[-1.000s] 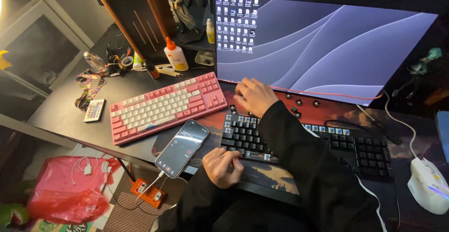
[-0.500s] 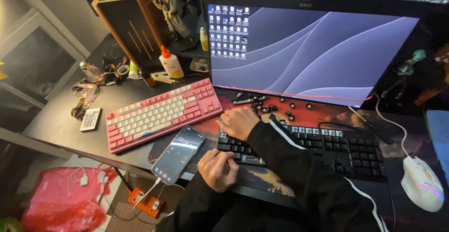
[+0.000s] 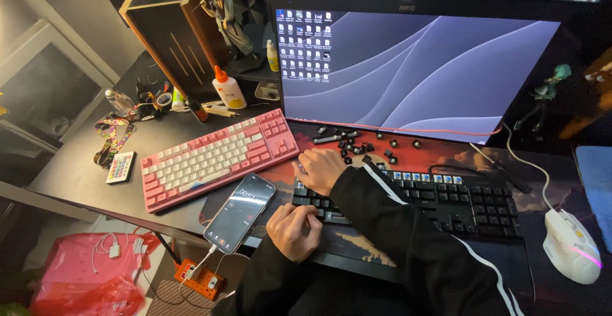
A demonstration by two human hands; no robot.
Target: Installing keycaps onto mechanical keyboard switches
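1. The black keyboard (image 3: pixel 440 204) lies on the surface (image 3: pixel 83 169) before the monitor (image 3: pixel 408 74), right of the pink keyboard (image 3: pixel 217 157).
2. Left hand (image 3: pixel 294 230): fingers curled loosely on the keyboard's near-left edge; whether they grip it, I cannot tell.
3. Right hand (image 3: pixel 322 168): fingers bent at its far-left corner; any hold is hidden.
4. Loose keycaps (image 3: pixel 363 145) lie just beyond it.

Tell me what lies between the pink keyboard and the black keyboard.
In the head view, a smartphone with a lit screen lies between the pink keyboard and the black keyboard, its cable trailing off the desk edge.
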